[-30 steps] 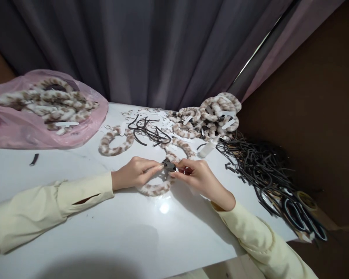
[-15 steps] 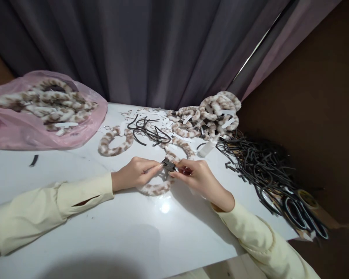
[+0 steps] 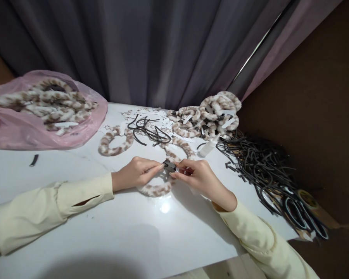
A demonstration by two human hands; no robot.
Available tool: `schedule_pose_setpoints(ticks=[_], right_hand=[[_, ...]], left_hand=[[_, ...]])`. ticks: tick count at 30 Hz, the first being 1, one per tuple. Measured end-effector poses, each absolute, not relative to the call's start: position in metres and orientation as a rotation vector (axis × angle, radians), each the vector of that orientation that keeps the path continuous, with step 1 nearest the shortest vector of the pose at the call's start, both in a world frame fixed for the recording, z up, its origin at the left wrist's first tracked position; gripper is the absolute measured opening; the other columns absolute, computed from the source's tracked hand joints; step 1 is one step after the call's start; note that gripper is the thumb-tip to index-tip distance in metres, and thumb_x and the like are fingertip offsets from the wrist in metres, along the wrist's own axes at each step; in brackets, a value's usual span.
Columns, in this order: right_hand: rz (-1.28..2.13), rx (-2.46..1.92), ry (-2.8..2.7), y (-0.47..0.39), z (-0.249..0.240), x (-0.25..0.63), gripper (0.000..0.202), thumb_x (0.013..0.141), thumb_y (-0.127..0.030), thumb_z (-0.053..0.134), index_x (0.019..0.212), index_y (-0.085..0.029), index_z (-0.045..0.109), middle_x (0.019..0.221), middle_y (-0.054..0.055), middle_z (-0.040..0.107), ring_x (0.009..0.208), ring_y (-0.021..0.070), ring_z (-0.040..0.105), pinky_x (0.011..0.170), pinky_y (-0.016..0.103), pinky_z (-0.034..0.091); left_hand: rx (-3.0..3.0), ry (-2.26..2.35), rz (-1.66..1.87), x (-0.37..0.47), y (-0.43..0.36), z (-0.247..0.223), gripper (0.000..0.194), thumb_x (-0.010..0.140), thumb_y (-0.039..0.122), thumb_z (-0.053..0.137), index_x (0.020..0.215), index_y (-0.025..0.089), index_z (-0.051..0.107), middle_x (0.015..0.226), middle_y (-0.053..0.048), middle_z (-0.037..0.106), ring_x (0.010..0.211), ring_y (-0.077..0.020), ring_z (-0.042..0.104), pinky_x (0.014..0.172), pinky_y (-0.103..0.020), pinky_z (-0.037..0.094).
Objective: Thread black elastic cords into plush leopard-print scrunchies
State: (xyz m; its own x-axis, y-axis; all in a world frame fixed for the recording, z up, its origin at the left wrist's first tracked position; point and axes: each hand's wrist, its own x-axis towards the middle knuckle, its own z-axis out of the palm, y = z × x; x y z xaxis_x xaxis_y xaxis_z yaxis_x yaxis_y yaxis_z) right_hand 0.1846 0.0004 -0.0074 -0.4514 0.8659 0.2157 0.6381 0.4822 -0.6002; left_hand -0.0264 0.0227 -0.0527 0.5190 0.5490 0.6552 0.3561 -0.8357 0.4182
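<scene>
Left hand (image 3: 135, 173) and right hand (image 3: 196, 176) meet at mid-surface, both fingertip grips pinched on a small dark clip (image 3: 170, 166) at the end of a furry leopard-print loop (image 3: 157, 188) lying on the white surface (image 3: 104, 224). Glue bottle (image 3: 208, 147) stands just beyond, black cords (image 3: 261, 166) heaped right. Risk, judged: the clip is tiny and held by tips only, so a slip could drop it or pull it off the fur.

1. Part of the furry band (image 3: 155, 189) is hidden under both hands.
2. The small dark piece (image 3: 170, 166) is too tiny to be told.
3. The pink bag (image 3: 31, 131) is cut off at pic's left edge.
</scene>
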Motion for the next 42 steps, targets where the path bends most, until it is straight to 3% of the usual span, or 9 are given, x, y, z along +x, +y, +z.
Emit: schedule_pose_setpoints(ticks=[9,17,21,24,31,42], right_hand=[[0.520,-1.173,-2.274,0.000,-0.008,0.184,0.013,0.078,-0.021,0.063,0.068,-0.014,0.057,0.056,-0.002,0.053,0.049,0.0065,0.042,0.050,0.018,0.032],[0.721,-1.306,-2.169,0.003,-0.001,0.190,0.018,0.075,-0.029,0.065,0.068,-0.013,0.059,0.057,-0.001,0.054,0.050,0.0074,0.040,0.049,0.020,0.032],[0.825,-1.384,-1.985,0.005,0.004,0.191,0.031,0.070,-0.038,0.068,0.087,-0.012,0.063,0.051,-0.004,0.046,0.047,0.0077,0.036,0.044,0.020,0.029],[0.915,-1.383,-1.911,0.005,-0.001,0.187,0.041,0.066,-0.036,0.070,0.099,-0.012,0.063,0.049,-0.006,0.044,0.045,0.0072,0.034,0.043,0.020,0.028],[0.969,-1.247,-2.004,0.002,-0.019,0.174,0.030,0.068,-0.023,0.067,0.097,-0.012,0.068,0.065,0.000,0.060,0.055,0.0087,0.046,0.051,0.020,0.038],[1.191,-1.307,-1.938,0.000,-0.011,0.173,0.024,0.071,-0.023,0.063,0.092,-0.013,0.068,0.053,-0.002,0.059,0.043,0.0078,0.051,0.046,0.018,0.040]], left_hand=[[2.526,0.790,1.203,-0.026,0.023,-0.052,0.026,0.087,0.020,0.049,0.070,0.012,0.067,0.058,-0.004,0.067,0.043,-0.0068,0.051,0.045,-0.018,0.036],[2.509,0.789,1.215,-0.026,0.024,-0.052,0.024,0.086,0.020,0.050,0.073,0.012,0.068,0.058,-0.004,0.066,0.044,-0.0074,0.052,0.045,-0.018,0.036],[2.503,0.797,1.202,-0.027,0.024,-0.053,0.023,0.086,0.020,0.049,0.075,0.012,0.068,0.057,-0.004,0.065,0.045,-0.0078,0.051,0.046,-0.018,0.037],[2.489,0.785,1.180,-0.027,0.022,-0.052,0.023,0.086,0.021,0.048,0.078,0.012,0.069,0.056,-0.002,0.064,0.044,-0.0076,0.049,0.047,-0.018,0.037],[2.193,0.927,0.963,-0.023,0.011,-0.039,0.029,0.084,0.026,0.049,0.072,0.010,0.070,0.042,0.004,0.043,0.040,-0.0055,0.029,0.039,-0.018,0.025],[2.009,1.000,0.855,-0.020,0.006,-0.033,0.031,0.081,0.030,0.049,0.072,0.009,0.070,0.047,0.002,0.044,0.046,-0.0066,0.031,0.041,-0.019,0.024]])
